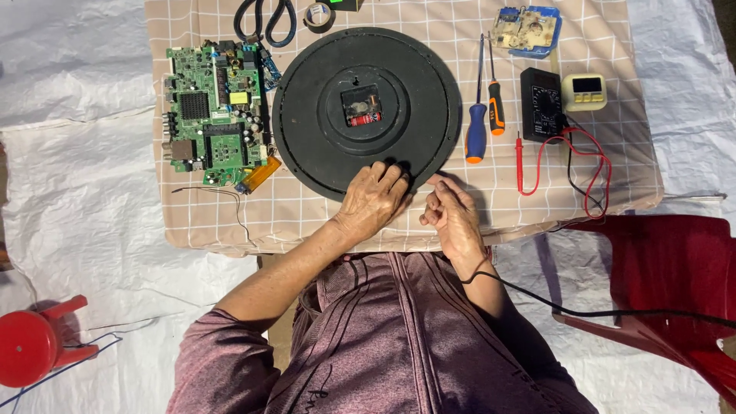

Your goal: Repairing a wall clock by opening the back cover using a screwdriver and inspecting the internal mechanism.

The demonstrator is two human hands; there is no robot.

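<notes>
**Mia:** What is the left hand (373, 201) doing?

**Ben:** It lies flat on the near edge of the big black clock back (366, 113). The fingers are spread out and press down. They are not closed around anything.

**Mia:** Where is the clock back?

**Ben:** In the middle of the checked cloth (307, 215), face down. You can see the little clock motor (360, 106) in its middle, with a red battery in it.

**Mia:** Is it heavy?

**Ben:** I think it is light and stiff, like thin plastic. It looks smooth, so it may slide on the cloth. The rim is the best place to hold it. The motor looks easy to break, so keep fingers off that.

**Mia:** And the right hand (451, 215)?

**Ben:** It is just beside the rim, with the fingers curled in. I cannot tell if it holds something small.

**Mia:** What else is there, from left to right?

**Ben:** A red stool (31, 345) on the white sheet (92, 199). Then a green circuit board (215, 111), black pliers handles (264, 21) and a roll of tape (318, 17). Past the clock lie a blue screwdriver (477, 126) and an orange screwdriver (495, 103). Then a black meter (542, 103) with red and black wires, a small pale timer (586, 92), and a little board in a blue box (527, 31). A red chair (659, 261) stands at the right.

**Mia:** Is the table steady?

**Ben:** It looks flat, and the cloth is soft.
</notes>
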